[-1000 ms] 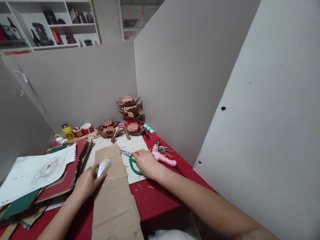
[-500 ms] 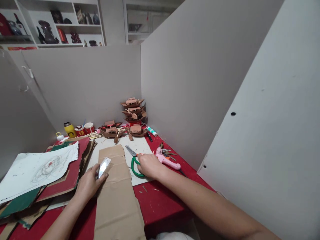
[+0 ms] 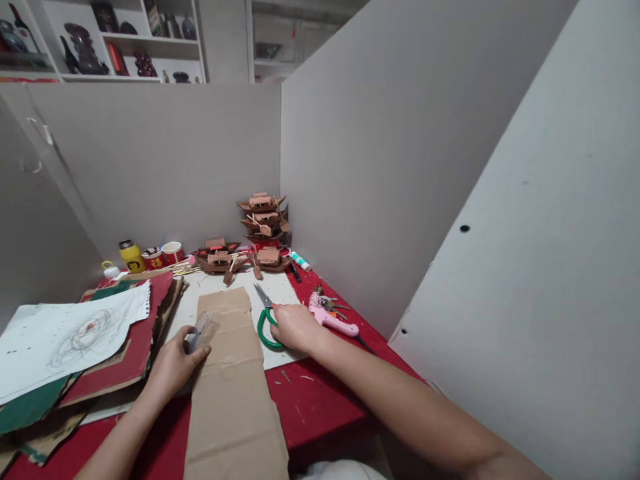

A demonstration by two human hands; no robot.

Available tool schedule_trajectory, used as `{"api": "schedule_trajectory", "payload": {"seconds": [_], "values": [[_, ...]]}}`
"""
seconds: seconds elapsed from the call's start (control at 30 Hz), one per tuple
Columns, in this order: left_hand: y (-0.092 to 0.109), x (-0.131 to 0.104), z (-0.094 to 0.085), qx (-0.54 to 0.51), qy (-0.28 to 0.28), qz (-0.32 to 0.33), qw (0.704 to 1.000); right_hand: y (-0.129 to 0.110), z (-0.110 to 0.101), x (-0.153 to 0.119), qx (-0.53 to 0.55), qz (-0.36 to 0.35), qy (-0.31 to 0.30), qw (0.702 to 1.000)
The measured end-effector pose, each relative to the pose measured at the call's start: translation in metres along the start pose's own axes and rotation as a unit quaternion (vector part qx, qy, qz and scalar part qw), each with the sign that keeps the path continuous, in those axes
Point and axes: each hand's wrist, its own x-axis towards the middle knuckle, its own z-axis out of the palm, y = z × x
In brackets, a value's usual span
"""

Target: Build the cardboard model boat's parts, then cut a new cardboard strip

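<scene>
A long strip of brown cardboard [image 3: 235,393] lies lengthwise in front of me, over a white sheet and the red tablecloth. At its left edge my left hand [image 3: 175,360] pinches a short clear plastic ruler [image 3: 203,332] between thumb and fingers, tilted over the cardboard. To the right of the strip, my right hand [image 3: 297,328] is closed on the green-handled scissors [image 3: 263,320]. Their blades point away from me, and the hand covers one handle loop. A small orange bit shows by the fingers; I cannot tell what it belongs to.
A pink glue gun [image 3: 333,319] lies right of my right hand. Small brown model boats [image 3: 263,217] are stacked at the back corner. Cardboard sheets under a drawing [image 3: 90,333] fill the left side. A yellow bottle [image 3: 131,257] and paper cups stand behind. Grey panels [image 3: 390,167] enclose the table.
The ruler has tilted in my left hand and no longer shines white. The scissors have turned slightly under my right hand. The whole view has shifted a little.
</scene>
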Motion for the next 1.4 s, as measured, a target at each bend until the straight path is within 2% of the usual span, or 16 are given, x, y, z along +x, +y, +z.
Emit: {"api": "schedule_trajectory", "payload": {"seconds": [0.2, 0.37, 0.63, 1.03, 1.4], "values": [[-0.008, 0.003, 0.005, -0.14, 0.006, -0.005, 0.99, 0.002, 0.0, 0.0, 0.001, 0.011, 0.008, 1.0], [-0.01, 0.007, 0.005, -0.301, -0.018, -0.053, 0.952, 0.008, -0.001, -0.003, -0.001, 0.022, 0.011, 1.0], [0.004, 0.0, -0.001, -0.384, -0.009, -0.1, 0.918, 0.024, -0.002, -0.006, -0.004, 0.023, 0.0, 1.0], [0.002, 0.001, 0.002, -0.373, 0.0, -0.094, 0.923, 0.038, -0.006, -0.017, -0.02, 0.04, -0.028, 0.999], [-0.001, 0.003, 0.009, -0.251, 0.015, -0.058, 0.966, 0.028, -0.003, -0.014, -0.017, 0.06, -0.041, 0.997]]}}
